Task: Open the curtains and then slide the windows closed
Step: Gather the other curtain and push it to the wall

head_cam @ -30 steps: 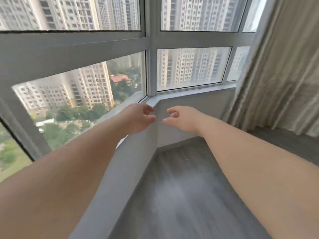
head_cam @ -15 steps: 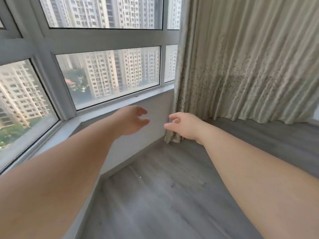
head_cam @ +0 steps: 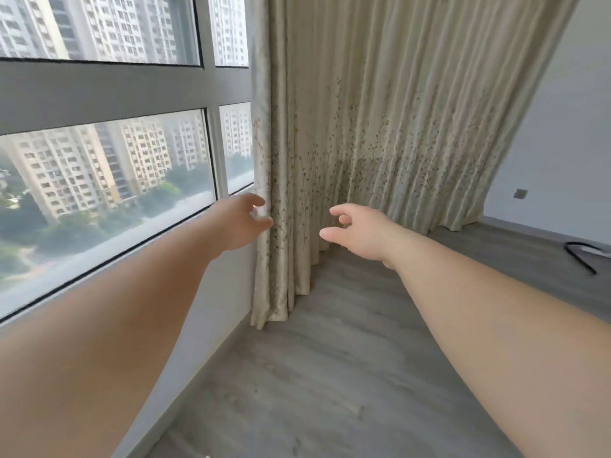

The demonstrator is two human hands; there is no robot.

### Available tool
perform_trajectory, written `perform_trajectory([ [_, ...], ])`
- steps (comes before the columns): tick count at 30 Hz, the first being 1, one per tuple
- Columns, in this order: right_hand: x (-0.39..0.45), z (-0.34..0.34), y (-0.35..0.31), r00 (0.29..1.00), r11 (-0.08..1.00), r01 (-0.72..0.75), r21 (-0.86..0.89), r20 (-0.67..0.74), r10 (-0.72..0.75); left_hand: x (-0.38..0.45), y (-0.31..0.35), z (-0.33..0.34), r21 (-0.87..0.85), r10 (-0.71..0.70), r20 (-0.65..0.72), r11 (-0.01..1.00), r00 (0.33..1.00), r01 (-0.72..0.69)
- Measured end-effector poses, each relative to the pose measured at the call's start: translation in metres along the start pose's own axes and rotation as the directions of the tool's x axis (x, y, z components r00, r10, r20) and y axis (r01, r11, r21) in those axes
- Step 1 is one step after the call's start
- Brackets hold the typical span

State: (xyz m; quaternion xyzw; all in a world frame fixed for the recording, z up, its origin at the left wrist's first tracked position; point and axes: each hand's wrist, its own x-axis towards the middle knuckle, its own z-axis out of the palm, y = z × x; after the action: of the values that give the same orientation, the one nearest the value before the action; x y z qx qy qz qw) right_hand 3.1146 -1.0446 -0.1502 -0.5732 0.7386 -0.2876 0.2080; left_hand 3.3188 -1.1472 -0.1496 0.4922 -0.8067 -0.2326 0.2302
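A beige curtain with a fine floral print hangs from the top of the view down to the floor and covers the wall to the right of the grey-framed windows. My left hand reaches its leading edge, fingers apart, fingertips at the fabric's hem; no grip shows. My right hand hovers just in front of the folds, fingers spread and curled, holding nothing. The panes still behind the curtain are hidden.
A low grey sill wall runs under the windows on the left. Grey wood-look floor stretches ahead. A white wall with a socket stands at the right, and a dark bent object lies on the floor there.
The view has swung right from the window corner to the curtain. Both hands have come nearer to the curtain; my left hand is now at its edge.
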Motion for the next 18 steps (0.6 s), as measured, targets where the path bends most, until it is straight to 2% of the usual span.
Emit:
perform_trajectory([
  [3, 0.052, -0.008, 0.003, 0.998, 1.0, -0.008, -0.018, -0.056, 0.007, 0.072, 0.002, 0.003, -0.016, 0.045, -0.032, 0.999, 0.998, -0.046],
  [6, 0.1, -0.007, 0.019, 0.998, 0.996, -0.047, -0.082, -0.04, 0.043, 0.126, 0.004, 0.024, 0.028, 0.073, -0.003, 0.997, 0.997, -0.073],
  [9, 0.155, -0.011, 0.037, 0.996, 0.996, -0.068, -0.051, -0.056, 0.065, 0.179, 0.003, 0.043, 0.012, 0.07, 0.0, 0.997, 0.998, -0.07],
  [13, 0.24, -0.026, 0.06, 0.996, 1.0, -0.027, 0.015, -0.082, 0.029, 0.264, 0.0, 0.05, -0.024, -0.05, -0.128, 0.999, 0.991, 0.047],
  [18, 0.361, -0.051, 0.091, 0.996, 0.995, -0.003, 0.098, -0.092, 0.012, 0.372, -0.008, 0.059, -0.077, -0.188, -0.252, 0.982, 0.949, 0.174],
])
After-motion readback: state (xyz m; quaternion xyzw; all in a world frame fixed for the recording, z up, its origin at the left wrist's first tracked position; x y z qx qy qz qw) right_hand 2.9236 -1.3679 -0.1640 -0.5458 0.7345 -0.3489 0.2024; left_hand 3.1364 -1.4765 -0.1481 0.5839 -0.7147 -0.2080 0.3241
